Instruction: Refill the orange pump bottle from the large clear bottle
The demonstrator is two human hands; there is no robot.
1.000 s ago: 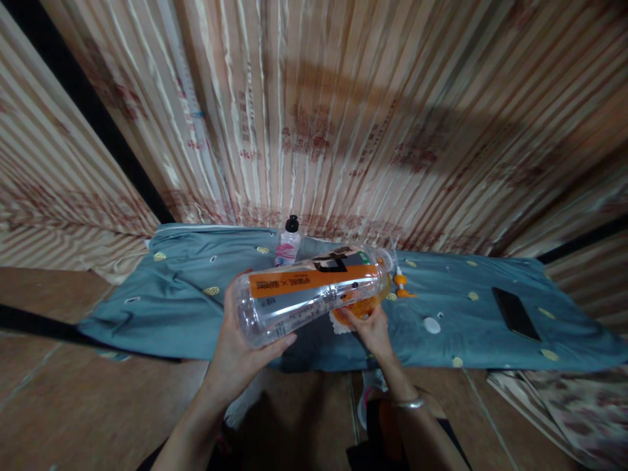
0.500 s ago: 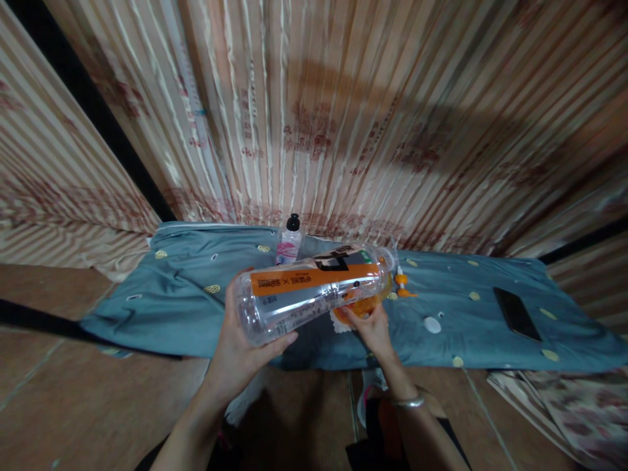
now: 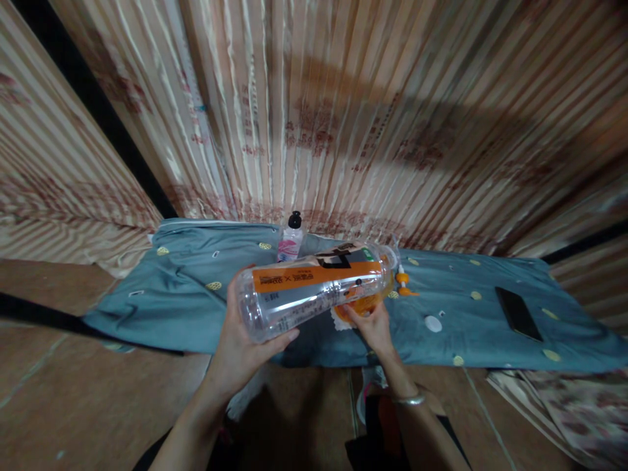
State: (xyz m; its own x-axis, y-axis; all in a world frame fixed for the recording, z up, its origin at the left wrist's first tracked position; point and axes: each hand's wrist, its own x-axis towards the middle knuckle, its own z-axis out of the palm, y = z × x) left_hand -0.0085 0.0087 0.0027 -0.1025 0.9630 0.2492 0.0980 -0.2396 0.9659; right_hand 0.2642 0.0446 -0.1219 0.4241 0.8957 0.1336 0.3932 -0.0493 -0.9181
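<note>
Clear bottle [image 3: 314, 288] tilts above the cloth [image 3: 171, 294], left hand [image 3: 241, 352] wrapped round its base, mouth near the orange bottle [image 3: 367, 305] gripped by right hand [image 3: 377, 327], any flow unreadable; pump [image 3: 403, 280] and white cap [image 3: 433, 324] lie off on cloth, neither fitted.

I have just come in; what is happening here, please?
A person's left hand holds a large clear plastic bottle with orange printing, tilted sideways. The right hand grips a translucent orange container, partly hidden behind the bottle's neck end. Whether anything is flowing cannot be told. An orange pump top and a rectangular black phone lie on patterned teal cloth.
</note>
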